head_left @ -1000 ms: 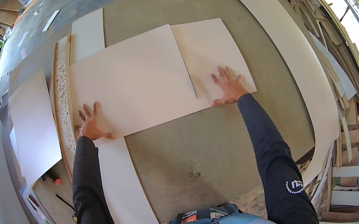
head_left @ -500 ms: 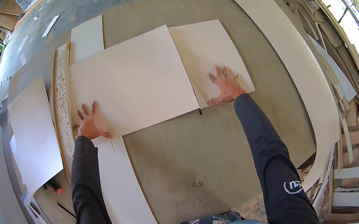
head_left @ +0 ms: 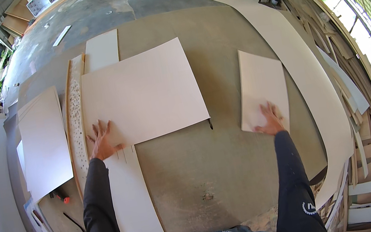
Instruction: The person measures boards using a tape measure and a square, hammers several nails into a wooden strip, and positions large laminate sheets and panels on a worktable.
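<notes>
A large white sheet (head_left: 146, 93) lies across the middle of the brown work board, over a long white strip (head_left: 135, 209). My left hand (head_left: 104, 141) rests with spread fingers on its near left corner. A smaller white sheet (head_left: 261, 82) lies apart on the right, slightly turned. On its near end my right hand (head_left: 270, 118) lies flat, fingers spread. Beside my left hand runs a narrow, wood-edged strip with a speckled face (head_left: 75, 105). A small dark object (head_left: 211, 124) pokes out under the large sheet's near right corner.
Another white sheet (head_left: 43, 141) lies at the left, near a red-and-black tool (head_left: 63, 197). A long curved white strip (head_left: 305, 65) borders the brown board (head_left: 196, 178) on the right. Stacked timber offcuts (head_left: 329, 31) stand beyond it. Past the board's far edge is a grey floor (head_left: 126, 7).
My right hand has slid the smaller sheet right and nearer, away from the large one, turning it. My left hand stays on the large sheet. The whole view has shifted slightly.
</notes>
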Motion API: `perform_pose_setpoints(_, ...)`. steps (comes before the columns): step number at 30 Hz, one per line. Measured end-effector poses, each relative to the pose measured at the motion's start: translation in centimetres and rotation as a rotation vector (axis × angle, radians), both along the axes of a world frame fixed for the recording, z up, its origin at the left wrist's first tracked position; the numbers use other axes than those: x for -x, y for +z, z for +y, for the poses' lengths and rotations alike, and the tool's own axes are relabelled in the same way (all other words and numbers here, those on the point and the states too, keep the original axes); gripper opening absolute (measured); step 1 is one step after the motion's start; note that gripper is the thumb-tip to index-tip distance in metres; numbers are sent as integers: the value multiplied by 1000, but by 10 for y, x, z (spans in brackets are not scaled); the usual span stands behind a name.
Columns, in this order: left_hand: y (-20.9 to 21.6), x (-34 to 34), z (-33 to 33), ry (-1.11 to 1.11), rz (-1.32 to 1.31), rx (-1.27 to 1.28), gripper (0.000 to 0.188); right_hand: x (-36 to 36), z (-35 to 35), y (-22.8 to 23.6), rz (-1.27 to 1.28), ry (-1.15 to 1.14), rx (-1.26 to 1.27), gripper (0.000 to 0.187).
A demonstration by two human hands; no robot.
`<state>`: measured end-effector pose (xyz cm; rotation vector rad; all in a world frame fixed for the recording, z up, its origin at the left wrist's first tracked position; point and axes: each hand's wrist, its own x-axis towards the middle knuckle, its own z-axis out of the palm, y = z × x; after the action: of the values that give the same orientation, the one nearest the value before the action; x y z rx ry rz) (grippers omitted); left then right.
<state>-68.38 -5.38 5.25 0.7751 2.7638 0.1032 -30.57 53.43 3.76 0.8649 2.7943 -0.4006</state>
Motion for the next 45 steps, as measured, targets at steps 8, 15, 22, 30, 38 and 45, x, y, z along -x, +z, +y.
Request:
perform_pose_setpoints(8, -5, -29, -26, -123, 221, 20, 83, -127, -52, 20, -40, -117, -10, 114)
perform_pose_setpoints(15, 8, -33, -9, 492, 532, -494, 37, -179, -88, 18, 76, -175, 5, 101)
perform_pose_setpoints(22, -13, -100, 57, 1452, -728, -1608, 47, -187, -113, 0, 215, -214, 1, 97)
perform_pose_setpoints(30, -16, -59, 128, 1998, -416, -1746, 55, -204, -108, 4, 217, -284, 2, 95)
perform_pose_setpoints(38, -29, -28, 73, 1562, -690, -1753, 49, -200, -105, -5, 282, -302, 10, 94)
perform_pose_setpoints(45, 84, -58, 7, 824, -568, -1972, 41, -201, -105, -10, 277, -297, 41, 93)
